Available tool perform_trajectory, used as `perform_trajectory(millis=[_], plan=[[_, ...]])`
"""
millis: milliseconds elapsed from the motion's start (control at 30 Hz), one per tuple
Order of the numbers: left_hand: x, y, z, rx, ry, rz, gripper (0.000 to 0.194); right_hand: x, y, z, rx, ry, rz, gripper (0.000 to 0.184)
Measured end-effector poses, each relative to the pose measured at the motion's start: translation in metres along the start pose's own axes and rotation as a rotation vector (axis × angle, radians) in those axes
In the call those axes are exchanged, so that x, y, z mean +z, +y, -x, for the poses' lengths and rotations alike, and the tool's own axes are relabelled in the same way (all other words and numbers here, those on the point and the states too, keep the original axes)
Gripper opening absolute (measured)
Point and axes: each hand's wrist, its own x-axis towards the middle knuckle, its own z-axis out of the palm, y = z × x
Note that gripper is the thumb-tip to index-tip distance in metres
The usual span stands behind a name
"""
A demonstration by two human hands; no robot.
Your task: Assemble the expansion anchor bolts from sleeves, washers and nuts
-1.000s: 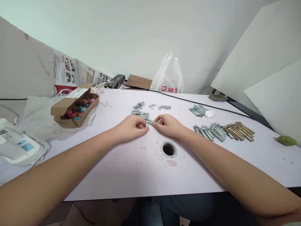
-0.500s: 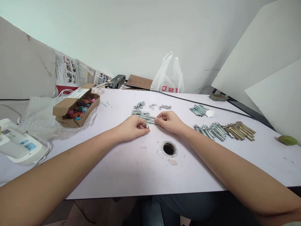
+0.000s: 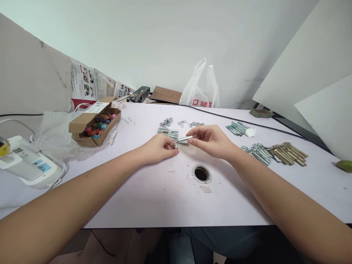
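Observation:
My left hand (image 3: 162, 148) is closed, with a short silvery metal sleeve (image 3: 176, 145) pinched upright between thumb and fingers. Facing it, my right hand (image 3: 210, 140) has thumb and fingertips closed on the end of a silvery metal tube (image 3: 184, 138), which slants toward the left hand. The tube's left end is close to the sleeve; whether they touch I cannot tell. Just behind the fingers lies a row of silvery metal sleeves (image 3: 168, 131), partly hidden by the left hand. Beyond it are piles of nuts (image 3: 166, 122), thin ring washers (image 3: 182, 123) and flat washers (image 3: 196, 124).
To the right lie silvery rods (image 3: 237, 128), assembled silvery bolts (image 3: 258, 153) and brass-coloured bolts (image 3: 288, 153). A round hole (image 3: 201, 173) opens in the table before the hands. At left stand an open cardboard box (image 3: 82, 123) and a white device (image 3: 30, 165). A black cable (image 3: 233, 119) crosses behind.
My right hand has shifted slightly right and raised the tube, now tilted above a rod on the table. My left hand keeps its pinch on the sleeve. The camera has turned slightly left.

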Motion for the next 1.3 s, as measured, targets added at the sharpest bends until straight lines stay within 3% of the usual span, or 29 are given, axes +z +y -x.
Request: perform_trajectory(millis=[633, 900, 1167, 1300], plan=[[0.000, 0.003, 0.001, -0.001, 0.008, 0.003, 0.026, 0.009, -0.011, 0.000, -0.066, 0.092, 0.174, 0.023], [0.000, 0.001, 0.000, -0.002, 0.008, -0.022, 0.029, 0.022, -0.019, -0.005, -0.197, 0.135, 0.267, 0.020], [0.000, 0.005, 0.000, 0.042, -0.016, -0.055, 0.021, 0.037, -0.003, -0.013, -0.143, 0.032, 0.142, 0.031], [0.000, 0.005, 0.000, 0.045, -0.007, -0.107, 0.022, 0.039, 0.000, -0.012, -0.137, -0.027, 0.151, 0.027]])
